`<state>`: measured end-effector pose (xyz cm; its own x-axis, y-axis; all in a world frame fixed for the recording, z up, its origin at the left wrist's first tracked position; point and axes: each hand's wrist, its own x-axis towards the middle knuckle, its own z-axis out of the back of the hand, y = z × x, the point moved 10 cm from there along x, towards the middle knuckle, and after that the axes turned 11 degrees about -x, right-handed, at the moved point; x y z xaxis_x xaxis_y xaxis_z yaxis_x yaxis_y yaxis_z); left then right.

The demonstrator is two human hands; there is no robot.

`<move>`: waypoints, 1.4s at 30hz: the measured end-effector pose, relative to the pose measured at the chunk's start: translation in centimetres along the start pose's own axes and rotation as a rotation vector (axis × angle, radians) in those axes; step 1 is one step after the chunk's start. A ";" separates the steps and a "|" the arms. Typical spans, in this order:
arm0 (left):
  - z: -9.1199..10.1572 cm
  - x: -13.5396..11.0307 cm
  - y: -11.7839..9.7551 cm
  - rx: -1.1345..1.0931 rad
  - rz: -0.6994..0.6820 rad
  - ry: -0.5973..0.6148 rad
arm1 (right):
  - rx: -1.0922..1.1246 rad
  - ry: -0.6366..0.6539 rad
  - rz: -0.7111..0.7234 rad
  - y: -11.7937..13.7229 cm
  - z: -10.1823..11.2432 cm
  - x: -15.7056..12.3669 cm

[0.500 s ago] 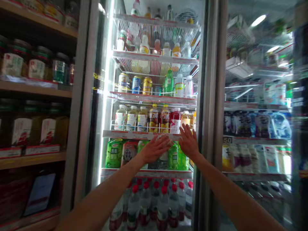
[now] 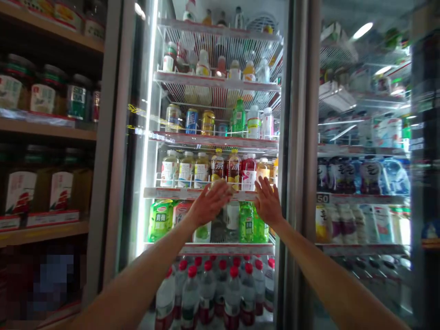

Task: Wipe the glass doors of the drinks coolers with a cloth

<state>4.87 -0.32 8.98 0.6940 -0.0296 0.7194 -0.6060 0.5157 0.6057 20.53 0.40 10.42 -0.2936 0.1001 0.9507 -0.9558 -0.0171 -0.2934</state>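
Note:
I face a lit drinks cooler (image 2: 150, 114). My left hand (image 2: 209, 203) is stretched out with its fingers apart, in front of the shelf rail (image 2: 172, 193) and just above a white-labelled bottle (image 2: 233, 215). It holds nothing that I can see. My right hand (image 2: 267, 201) is open with spread fingers, beside green bottles (image 2: 246, 223) and close to the cooler's right frame (image 2: 292, 183). Both hands hover at the level of the shelf of green tea bottles (image 2: 160, 220).
Juice bottles (image 2: 202, 168) fill the shelf above, cans (image 2: 191, 120) the one higher. Red-capped water bottles (image 2: 220, 288) stand packed at the bottom. A shut glass door (image 2: 360, 160) with drinks behind it is at the right. Wooden shelves with jars (image 2: 41, 97) stand at the left.
My left hand has let go of the bottle top it covered and lifted up and left with fingers stretched. My right hand has risen slightly.

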 end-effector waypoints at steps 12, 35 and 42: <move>-1.9 -2.4 -2.9 -0.041 -0.116 0.077 | -0.001 0.014 -0.029 0.0 0.1 0.1; 0.2 -1.1 2.4 -0.187 0.399 -0.208 | 0.456 -0.129 0.182 8.8 4.0 0.0; 0.5 -4.7 4.2 -0.017 0.370 -0.097 | 0.304 -0.024 0.014 14.4 0.5 3.7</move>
<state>-1.15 1.56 8.34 0.3887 0.0806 0.9179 -0.8015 0.5210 0.2936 5.69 0.02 9.82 -0.3039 0.0740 0.9498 -0.9107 -0.3154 -0.2668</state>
